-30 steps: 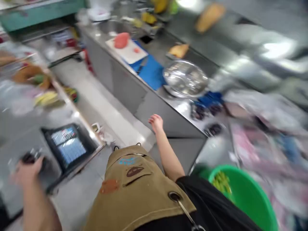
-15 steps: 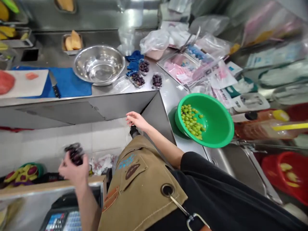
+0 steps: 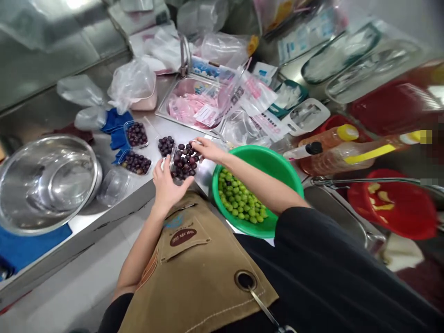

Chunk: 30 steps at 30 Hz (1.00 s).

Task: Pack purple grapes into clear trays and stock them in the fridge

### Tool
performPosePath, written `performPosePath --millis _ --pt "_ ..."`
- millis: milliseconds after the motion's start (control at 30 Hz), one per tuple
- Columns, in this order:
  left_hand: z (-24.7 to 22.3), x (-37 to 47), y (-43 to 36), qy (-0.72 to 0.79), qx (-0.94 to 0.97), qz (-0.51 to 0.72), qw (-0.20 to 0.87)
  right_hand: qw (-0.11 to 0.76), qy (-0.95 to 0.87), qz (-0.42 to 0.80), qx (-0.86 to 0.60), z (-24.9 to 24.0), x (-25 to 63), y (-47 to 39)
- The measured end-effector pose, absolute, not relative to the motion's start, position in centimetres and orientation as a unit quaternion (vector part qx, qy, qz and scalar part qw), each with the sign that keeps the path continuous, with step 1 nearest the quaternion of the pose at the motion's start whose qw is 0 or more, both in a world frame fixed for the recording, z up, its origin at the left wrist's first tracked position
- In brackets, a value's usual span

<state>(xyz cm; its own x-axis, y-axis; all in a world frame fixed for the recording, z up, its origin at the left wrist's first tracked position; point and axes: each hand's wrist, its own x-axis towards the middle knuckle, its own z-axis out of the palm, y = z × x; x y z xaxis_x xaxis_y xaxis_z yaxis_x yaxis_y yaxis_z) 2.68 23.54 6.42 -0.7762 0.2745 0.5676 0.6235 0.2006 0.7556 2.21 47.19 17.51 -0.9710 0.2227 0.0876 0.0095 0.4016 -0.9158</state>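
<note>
Keep the fruit box (image 3: 185, 163) level (contents roll): left hand (image 3: 169, 184) grips the palm-side wall; right hand (image 3: 209, 150), half-open, steadies the opposite rim.

Commercial-style kitchen, steel counter (image 3: 92, 222), sink basin (image 3: 335, 212), 1 steel bowl (image 3: 48, 185)

The left hand (image 3: 169, 186) grips the grape box (image 3: 185, 162) from its near left side, thumb spread; the right hand (image 3: 209, 150) is at its right edge, fingers bent, forearm slanting in.
</note>
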Motion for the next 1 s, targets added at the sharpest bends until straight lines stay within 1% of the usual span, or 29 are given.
performPosePath --millis 67,167,233,300,367,433,533,667,767,833,933,1000 --pt "5.2 -0.3 24.9 -0.744 -0.268 -0.594 0.146 0.104 -0.828 0.543 -0.092 20.0 0.1 51.9" --pt "2.1 -3.2 26.2 -0.757 -0.178 -0.625 0.067 0.088 -0.838 0.519 -0.145 21.7 -2.5 57.1" --pt "0.2 -4.0 26.5 -0.764 -0.156 -0.626 0.028 0.065 -0.846 0.500 -0.173 21.6 -4.1 59.0" --pt "-0.7 -4.1 26.7 -0.768 -0.156 -0.621 0.028 0.040 -0.851 0.489 -0.188 20.8 -5.5 59.7" --pt "-0.8 -4.2 27.0 -0.771 -0.151 -0.618 0.031 0.034 -0.859 0.470 -0.200 19.7 -6.6 59.7" --pt "-0.3 -4.6 27.4 -0.772 -0.141 -0.620 0.012 0.058 -0.882 0.421 -0.207 18.7 -7.4 59.6" --pt "0.7 -6.1 28.1 -0.776 -0.140 -0.614 -0.033 0.100 -0.925 0.304 -0.205 18.0 -8.4 60.0" --pt "1.8 -8.4 28.3 -0.795 -0.164 -0.584 -0.028 0.122 -0.957 0.168 -0.204 19.3 -10.3 60.2" --pt "2.6 -10.2 27.5 -0.796 -0.189 -0.576 -0.001 0.191 -0.963 0.130 -0.134 21.1 -13.7 56.5" --pt "3.0 -11.4 26.5 -0.787 -0.186 -0.588 0.017 0.208 -0.967 0.139 -0.051 21.8 -17.5 51.4" --pt "3.3 -12.9 25.0 -0.768 -0.173 -0.616 0.037 0.180 -0.971 0.137 0.083 21.5 -24.9 41.2" --pt "3.3 -13.6 24.2 -0.751 -0.172 -0.636 0.042 0.136 -0.970 0.113 0.167 20.5 -30.1 34.4"
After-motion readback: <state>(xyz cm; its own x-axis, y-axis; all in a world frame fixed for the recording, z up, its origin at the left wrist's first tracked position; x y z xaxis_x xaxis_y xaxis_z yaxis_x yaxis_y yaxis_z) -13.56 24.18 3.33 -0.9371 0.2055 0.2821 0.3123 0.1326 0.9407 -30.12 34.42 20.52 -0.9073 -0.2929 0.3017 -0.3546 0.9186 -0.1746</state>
